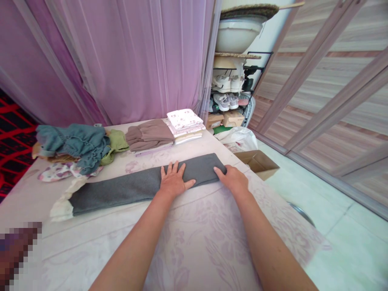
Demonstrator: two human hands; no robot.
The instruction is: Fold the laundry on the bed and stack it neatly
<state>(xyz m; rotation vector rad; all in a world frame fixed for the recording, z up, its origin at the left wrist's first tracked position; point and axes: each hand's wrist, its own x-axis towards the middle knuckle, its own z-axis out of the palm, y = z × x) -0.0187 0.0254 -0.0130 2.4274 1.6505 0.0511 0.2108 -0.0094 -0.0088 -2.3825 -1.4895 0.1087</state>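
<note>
A dark grey garment (121, 192), folded into a long strip, lies flat across the bed sheet (194, 234). White lace trim (62, 206) edges its left end. My left hand (174, 180) rests palm down on the middle of the strip with its fingers spread. At the right end, my right hand (232, 178) grips the garment's edge, thumb on top and the other fingers out of sight beneath or behind it.
Behind the strip lie a folded brown garment (150, 135), a stack of folded patterned cloths (184, 121) and a loose heap of blue-green clothes (74, 145). Purple curtains (145, 60) hang behind. Right of the bed stand a cardboard box (266, 163) and a shoe rack (257, 76).
</note>
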